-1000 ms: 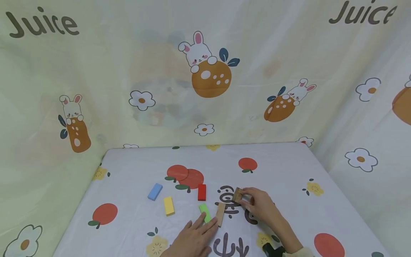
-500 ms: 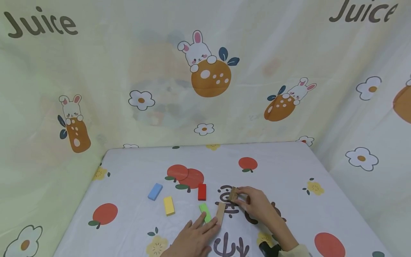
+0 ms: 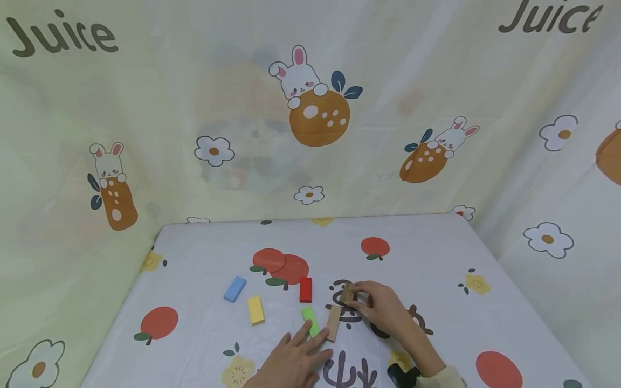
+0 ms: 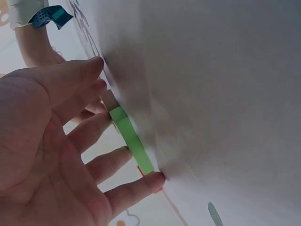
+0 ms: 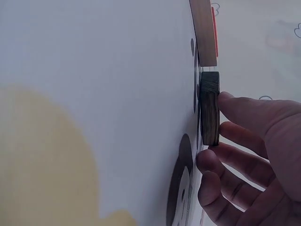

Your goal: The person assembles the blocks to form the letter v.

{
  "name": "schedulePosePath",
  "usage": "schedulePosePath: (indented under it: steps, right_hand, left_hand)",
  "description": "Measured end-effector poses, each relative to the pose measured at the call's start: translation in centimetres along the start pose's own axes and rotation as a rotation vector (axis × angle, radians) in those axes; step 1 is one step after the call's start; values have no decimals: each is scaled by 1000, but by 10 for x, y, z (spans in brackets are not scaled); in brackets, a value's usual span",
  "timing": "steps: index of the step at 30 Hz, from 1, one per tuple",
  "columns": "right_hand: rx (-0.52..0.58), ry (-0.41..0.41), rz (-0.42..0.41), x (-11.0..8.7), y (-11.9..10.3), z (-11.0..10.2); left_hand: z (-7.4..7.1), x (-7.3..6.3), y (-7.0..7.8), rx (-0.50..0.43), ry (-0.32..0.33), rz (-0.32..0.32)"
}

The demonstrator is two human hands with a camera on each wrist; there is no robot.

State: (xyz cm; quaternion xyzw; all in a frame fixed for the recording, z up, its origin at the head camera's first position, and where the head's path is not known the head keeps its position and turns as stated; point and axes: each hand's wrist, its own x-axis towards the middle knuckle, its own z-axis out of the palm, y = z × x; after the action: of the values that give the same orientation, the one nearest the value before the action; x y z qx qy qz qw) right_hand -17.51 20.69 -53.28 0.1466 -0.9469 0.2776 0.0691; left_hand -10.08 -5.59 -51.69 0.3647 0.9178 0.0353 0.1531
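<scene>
My right hand [image 3: 385,306] pinches a dark brown wooden block [image 3: 347,294] between thumb and fingers, low at the tablecloth. In the right wrist view, this block [image 5: 209,108] lies close to the end of a light wooden block [image 5: 205,33], with a narrow gap between them. My left hand [image 3: 293,360] has its fingers spread over a green block [image 3: 311,321] and the lower end of the light wooden block [image 3: 333,322]. The left wrist view shows its fingertips along the side of the green block [image 4: 132,141].
A red block [image 3: 305,290] stands beyond the green one. Farther left lie a yellow block [image 3: 256,311] and a blue block [image 3: 235,289]. A white printed tablecloth [image 3: 204,345] covers the table, with a patterned curtain [image 3: 252,108] behind it.
My right hand has slid left with the dark brown block, closer to the light wooden one. The left hand stays nearly in place, with one finger shifted slightly.
</scene>
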Motion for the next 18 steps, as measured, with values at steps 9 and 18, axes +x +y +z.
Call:
schedulePosePath:
  steps: [9, 18]
  right_hand:
    - [-9, -38, 38, 3, -3, -1]
    - [7, -53, 44, 5, -5, 1]
  left_hand:
    - [5, 2, -2, -2, -13, -4]
    - [6, 3, -3, -10, -14, 8]
